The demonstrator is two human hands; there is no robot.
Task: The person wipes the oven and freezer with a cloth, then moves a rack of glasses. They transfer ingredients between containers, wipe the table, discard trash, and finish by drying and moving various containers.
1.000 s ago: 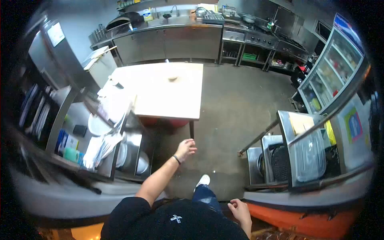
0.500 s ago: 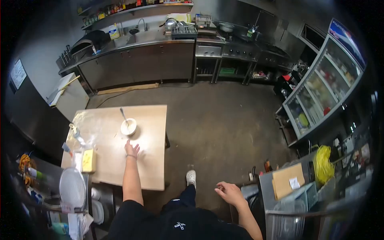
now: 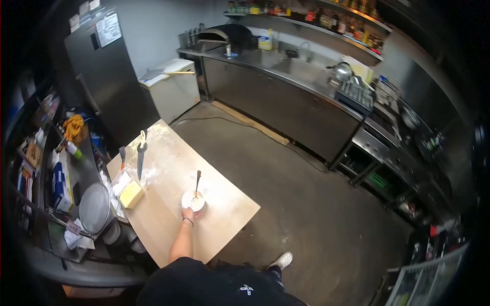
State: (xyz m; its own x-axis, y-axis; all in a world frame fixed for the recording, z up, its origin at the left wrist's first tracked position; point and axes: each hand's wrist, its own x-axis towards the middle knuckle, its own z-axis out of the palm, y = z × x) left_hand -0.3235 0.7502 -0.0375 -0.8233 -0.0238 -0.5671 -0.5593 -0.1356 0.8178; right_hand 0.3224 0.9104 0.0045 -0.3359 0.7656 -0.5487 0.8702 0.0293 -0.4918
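Note:
My left hand [image 3: 190,214] is closed on the near rim of a white bowl [image 3: 198,204] on the wooden table [image 3: 219,219]. Its thumb reaches over the rim and the other fingers lie along the outside, partly hidden. A spoon [image 3: 198,179] stands tilted in the bowl, its dark handle pointing to the far side; some pale stuff shows inside. My right hand is out of view. To the left on the table are a yellow block-like container [image 3: 130,195], a large knife [image 3: 141,162] and a dark-headed brush [image 3: 122,157].
White powder [image 3: 159,138] is scattered over the table's far left corner. A round sieve [image 3: 95,208] and cluttered shelves stand left of the table. Beyond are a white chest [image 3: 173,94], a dark fridge [image 3: 94,66] and a steel counter with a sink [image 3: 301,69]. A cable crosses the floor.
My left hand has reached forward from the bare tabletop and taken hold of the bowl. My right hand has left the view. The view has turned left.

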